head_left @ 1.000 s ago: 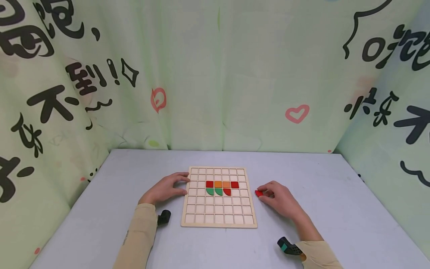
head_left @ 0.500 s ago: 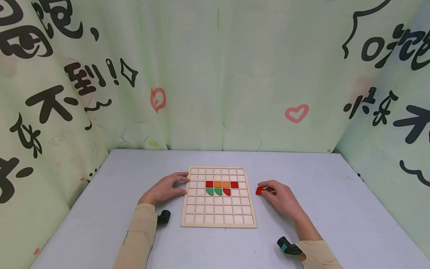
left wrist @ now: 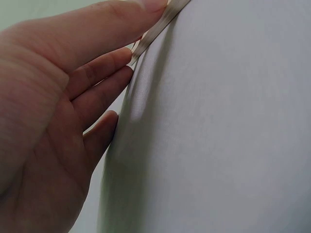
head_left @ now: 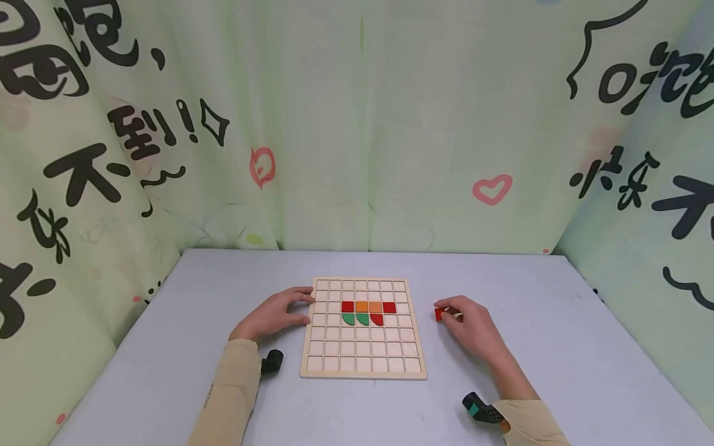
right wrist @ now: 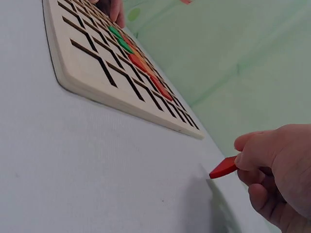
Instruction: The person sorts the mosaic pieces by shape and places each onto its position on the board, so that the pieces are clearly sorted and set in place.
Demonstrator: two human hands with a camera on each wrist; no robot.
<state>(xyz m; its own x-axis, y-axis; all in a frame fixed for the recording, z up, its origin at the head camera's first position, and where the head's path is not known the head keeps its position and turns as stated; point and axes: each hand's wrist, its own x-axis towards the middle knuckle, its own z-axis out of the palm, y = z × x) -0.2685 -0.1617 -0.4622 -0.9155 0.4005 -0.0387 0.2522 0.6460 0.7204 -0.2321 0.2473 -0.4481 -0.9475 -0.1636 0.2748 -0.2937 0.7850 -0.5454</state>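
Observation:
A wooden grid board (head_left: 365,365) lies flat on the table. Two red squares, two orange squares, two green quarter-circle tiles and a red quarter-circle tile (head_left: 377,319) sit in its middle cells. My left hand (head_left: 274,314) rests against the board's left edge with fingers fairly straight; in the left wrist view its fingertips touch the wooden edge (left wrist: 155,36). To the right of the board, my right hand (head_left: 471,325) pinches a red tile (right wrist: 224,168) between thumb and fingers, slightly above the table. Fingers hide part of that tile, so its full shape cannot be told.
A white table (head_left: 223,272) bears the board. A light green curtain (head_left: 418,124) with black lettering hangs behind it and at both sides. Black wrist cameras (head_left: 272,361) are worn at the sleeves.
My right hand has shifted slightly right, away from the board, and the red tile has turned between its fingers. The left hand and the tiles on the board stay where they were.

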